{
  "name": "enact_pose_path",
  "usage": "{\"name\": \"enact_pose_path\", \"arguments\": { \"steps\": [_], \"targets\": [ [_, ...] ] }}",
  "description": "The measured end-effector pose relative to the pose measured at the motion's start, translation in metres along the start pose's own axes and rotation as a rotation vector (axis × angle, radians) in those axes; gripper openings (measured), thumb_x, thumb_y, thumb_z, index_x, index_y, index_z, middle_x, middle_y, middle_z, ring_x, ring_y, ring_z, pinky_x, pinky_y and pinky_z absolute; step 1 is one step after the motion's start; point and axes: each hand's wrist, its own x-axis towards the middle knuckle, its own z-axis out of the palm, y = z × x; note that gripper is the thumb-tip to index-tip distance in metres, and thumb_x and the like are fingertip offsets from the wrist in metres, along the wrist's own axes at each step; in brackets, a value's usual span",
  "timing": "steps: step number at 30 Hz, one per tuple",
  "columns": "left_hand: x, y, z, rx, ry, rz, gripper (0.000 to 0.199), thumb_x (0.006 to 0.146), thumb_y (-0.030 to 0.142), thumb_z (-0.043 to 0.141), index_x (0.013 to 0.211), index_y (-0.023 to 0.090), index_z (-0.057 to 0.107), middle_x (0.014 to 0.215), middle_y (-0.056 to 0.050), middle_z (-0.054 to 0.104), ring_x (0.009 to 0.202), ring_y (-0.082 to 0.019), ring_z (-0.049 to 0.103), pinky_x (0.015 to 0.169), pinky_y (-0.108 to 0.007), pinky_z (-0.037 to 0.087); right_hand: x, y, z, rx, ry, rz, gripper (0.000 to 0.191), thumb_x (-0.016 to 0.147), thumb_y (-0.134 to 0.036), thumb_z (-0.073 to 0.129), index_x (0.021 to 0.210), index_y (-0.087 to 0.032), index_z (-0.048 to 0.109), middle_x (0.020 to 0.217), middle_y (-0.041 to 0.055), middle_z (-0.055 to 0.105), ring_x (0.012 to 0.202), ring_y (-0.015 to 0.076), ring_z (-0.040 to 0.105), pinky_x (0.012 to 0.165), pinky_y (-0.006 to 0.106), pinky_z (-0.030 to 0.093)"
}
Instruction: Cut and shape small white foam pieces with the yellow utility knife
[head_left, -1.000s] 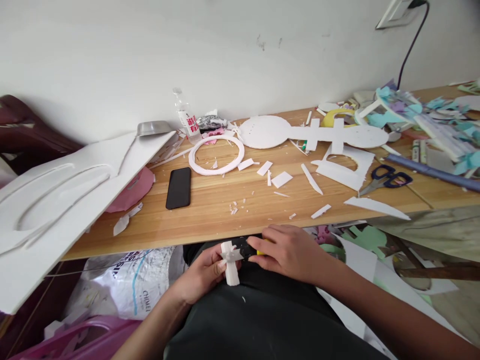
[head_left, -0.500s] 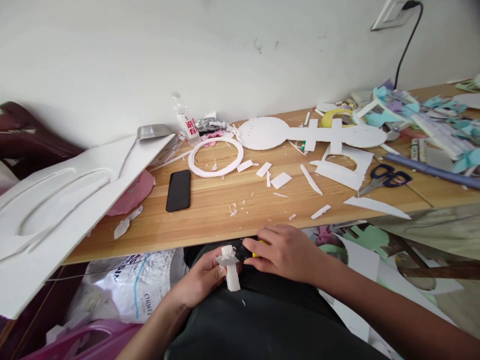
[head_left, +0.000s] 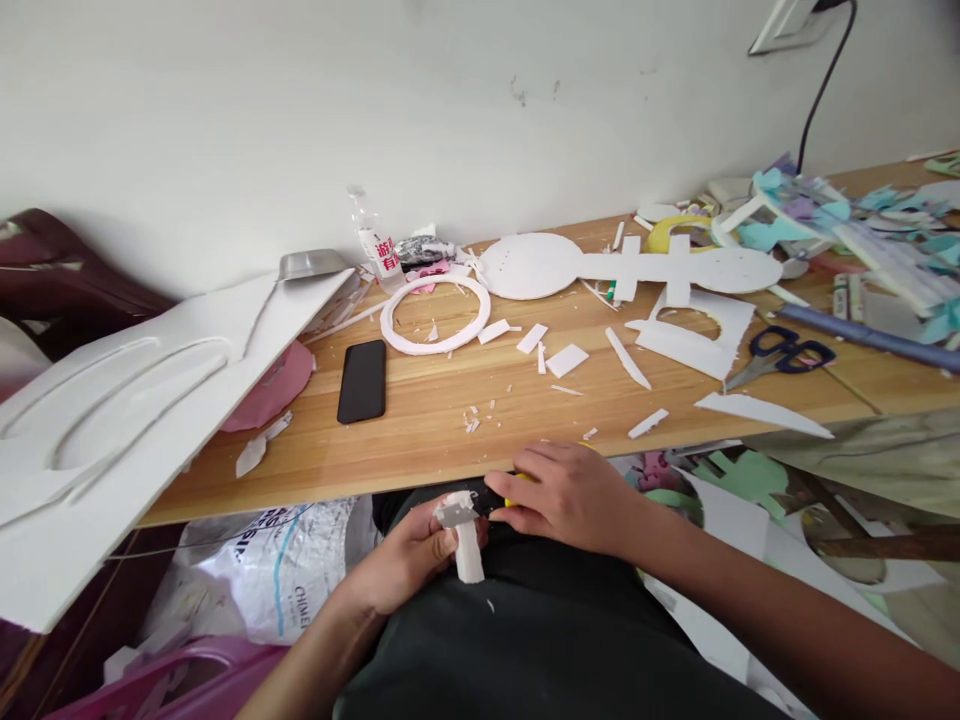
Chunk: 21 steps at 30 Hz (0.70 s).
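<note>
In the head view, my left hand is closed round a small white foam piece held above my lap. My right hand grips a utility knife with a black and yellow handle. Its grey blade lies across the upper part of the foam, close to my left fingers. Ragged white bits stand at the foam's top by the blade. Part of the handle is hidden in my right palm. A small white shaving rests on my dark clothing below the foam.
On the wooden table lie a black phone, a white foam ring, scissors and several foam scraps. A large foam sheet overhangs at the left, bearing a metal bowl. A plastic bottle stands near the wall.
The knife blade has shifted slightly toward the upper end of the foam and tilted. Both hands keep their holds. The whole view has moved a little.
</note>
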Motion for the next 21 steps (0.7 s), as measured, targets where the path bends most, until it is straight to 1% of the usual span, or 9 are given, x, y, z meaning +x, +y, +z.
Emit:
{"name": "enact_pose_path", "arguments": {
  "steps": [7,9,11,14,16,18,19,20,21],
  "targets": [
    [0.002,0.02,0.009,0.189,-0.121,0.029,0.039,0.082,0.05,0.064,0.091,0.012,0.062,0.082,-0.005,0.053,0.074,-0.015,0.045,0.069,-0.025,0.036,-0.017,0.02,-0.002,-0.067,-0.015,0.124,0.027,0.096,-0.041,0.05,0.107,-0.022,0.065,0.08,0.0039,0.064,0.076,0.0168,0.059,0.065,0.027,0.04],
    [0.002,0.021,0.011,0.166,-0.112,0.035,0.039,0.081,0.051,0.064,0.09,0.012,0.062,0.08,-0.004,0.052,0.073,-0.014,0.044,0.068,-0.025,0.036,-0.018,0.025,-0.003,-0.03,0.011,0.184,0.028,0.096,-0.04,0.048,0.109,-0.021,0.064,0.082,0.0048,0.065,0.077,0.0172,0.061,0.066,0.027,0.042],
    [0.003,0.018,0.011,0.095,-0.088,0.047,0.039,0.08,0.051,0.066,0.088,0.013,0.061,0.078,-0.003,0.05,0.07,-0.014,0.044,0.066,-0.025,0.036,-0.016,0.025,-0.005,0.045,0.058,0.288,0.027,0.097,-0.038,0.046,0.108,-0.019,0.063,0.082,0.0055,0.066,0.078,0.0177,0.062,0.066,0.027,0.043],
    [0.003,0.01,0.01,0.009,-0.056,0.062,0.039,0.078,0.051,0.068,0.088,0.014,0.061,0.076,-0.002,0.05,0.068,-0.013,0.044,0.065,-0.024,0.035,-0.008,0.009,-0.009,0.27,0.17,0.41,0.026,0.098,-0.038,0.045,0.108,-0.019,0.059,0.087,0.0058,0.068,0.079,0.0174,0.064,0.068,0.026,0.046],
    [0.002,0.009,0.008,0.03,-0.045,0.061,0.038,0.079,0.049,0.068,0.093,0.014,0.062,0.079,-0.003,0.053,0.07,-0.013,0.046,0.066,-0.024,0.036,0.0,-0.012,-0.009,0.434,0.245,0.428,0.033,0.093,-0.046,0.053,0.113,-0.02,0.056,0.096,0.0064,0.069,0.084,0.0178,0.065,0.073,0.026,0.049],
    [0.0,0.013,0.007,0.144,-0.054,0.054,0.036,0.082,0.047,0.065,0.099,0.015,0.063,0.082,-0.004,0.056,0.073,-0.015,0.047,0.07,-0.025,0.038,0.009,-0.031,-0.007,0.54,0.17,0.363,0.05,0.083,-0.053,0.065,0.12,-0.021,0.054,0.102,0.0075,0.068,0.09,0.0203,0.066,0.078,0.028,0.05],
    [-0.002,0.017,0.007,0.226,-0.065,0.058,0.035,0.084,0.045,0.063,0.1,0.015,0.064,0.084,-0.005,0.057,0.076,-0.016,0.048,0.073,-0.026,0.038,0.013,-0.037,-0.005,0.549,0.13,0.312,0.056,0.078,-0.055,0.068,0.121,-0.022,0.054,0.102,0.0074,0.069,0.089,0.0215,0.066,0.077,0.03,0.051],
    [-0.004,0.022,0.007,0.31,-0.083,0.066,0.033,0.086,0.044,0.061,0.101,0.015,0.064,0.086,-0.005,0.058,0.079,-0.017,0.049,0.076,-0.027,0.039,0.016,-0.038,-0.003,0.545,0.12,0.3,0.057,0.078,-0.055,0.069,0.122,-0.022,0.054,0.104,0.0079,0.069,0.091,0.0227,0.066,0.079,0.031,0.051],
    [-0.006,0.028,0.007,0.383,-0.108,0.076,0.031,0.088,0.043,0.058,0.1,0.015,0.064,0.088,-0.006,0.058,0.082,-0.018,0.049,0.078,-0.028,0.039,0.018,-0.036,-0.001,0.543,0.127,0.327,0.053,0.081,-0.052,0.067,0.123,-0.023,0.054,0.107,0.0083,0.069,0.094,0.023,0.066,0.081,0.032,0.052]
  ]
}}
